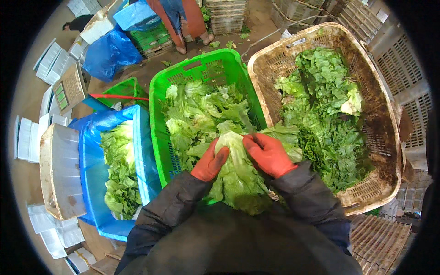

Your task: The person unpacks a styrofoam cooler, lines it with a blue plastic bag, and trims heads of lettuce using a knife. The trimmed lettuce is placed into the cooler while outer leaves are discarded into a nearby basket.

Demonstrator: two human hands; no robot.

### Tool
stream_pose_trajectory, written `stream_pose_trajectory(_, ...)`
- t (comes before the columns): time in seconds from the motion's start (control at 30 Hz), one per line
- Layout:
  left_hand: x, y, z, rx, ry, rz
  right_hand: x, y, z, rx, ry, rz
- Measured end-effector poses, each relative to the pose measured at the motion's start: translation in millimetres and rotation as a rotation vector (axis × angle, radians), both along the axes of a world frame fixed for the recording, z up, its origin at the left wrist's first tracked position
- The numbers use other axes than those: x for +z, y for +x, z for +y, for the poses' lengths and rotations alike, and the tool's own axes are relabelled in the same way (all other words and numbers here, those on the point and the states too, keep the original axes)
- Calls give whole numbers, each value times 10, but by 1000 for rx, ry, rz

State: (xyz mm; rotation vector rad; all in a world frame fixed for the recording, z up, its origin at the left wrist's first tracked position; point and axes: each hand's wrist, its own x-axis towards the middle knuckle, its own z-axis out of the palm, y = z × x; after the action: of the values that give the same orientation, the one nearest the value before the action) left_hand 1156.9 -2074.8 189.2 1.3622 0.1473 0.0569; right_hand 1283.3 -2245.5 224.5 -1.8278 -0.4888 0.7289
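Upside down before me is a head of green leaf lettuce [237, 161], its pale base up and its leaves hanging towards my body. My left hand [209, 161], in an orange-red glove, grips its left side with the thumb across the pale part. My gloved right hand [268, 153] has its fingers curled on the right side near the base; exactly what they pinch is partly hidden. Beneath, a green plastic crate [155, 130] holds loose lettuce leaves [202, 110]. To the right, a dirty whitish plastic crate [395, 137] contains many dark green lettuce heads [337, 137].
At left, a blue-lined box [91, 192] holds lettuce [120, 172], beside a foam lid [63, 172] and a digital scale [68, 87]. White foam boxes [29, 139] line the far left. Another person [178, 20] stands beyond, near stacked crates [227, 17]. A slatted crate [378, 240] is at lower right.
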Motion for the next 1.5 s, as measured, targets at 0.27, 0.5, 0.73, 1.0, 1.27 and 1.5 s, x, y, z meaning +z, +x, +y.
stream_pose_trajectory(0.27, -109, 263, 415, -284, -110, -42, 333, 843, -18, 20, -232, -818)
stream_pose_trajectory(0.5, 18, 453, 163, -118, 8, 72, -859, 355, -244, 113, 389, 891)
stream_pose_trajectory(0.73, 541, 520, 955, 134, 1238, 28, -855, 193, -499, -126, 504, 1117)
stream_pose_trajectory(1.0, -154, -201, -3, 101, -382, -120, 137, -119, 604, -12, 270, 153)
stream_pose_trajectory(1.27, 625, -2577, 1670, 567, 339, -138, 535, -478, 2246, 541, 209, -59)
stream_pose_trajectory(1.5, 355, -4187, 1814, 516, 1250, 339, -913, -2327, 4234, 1287, -11, -1602)
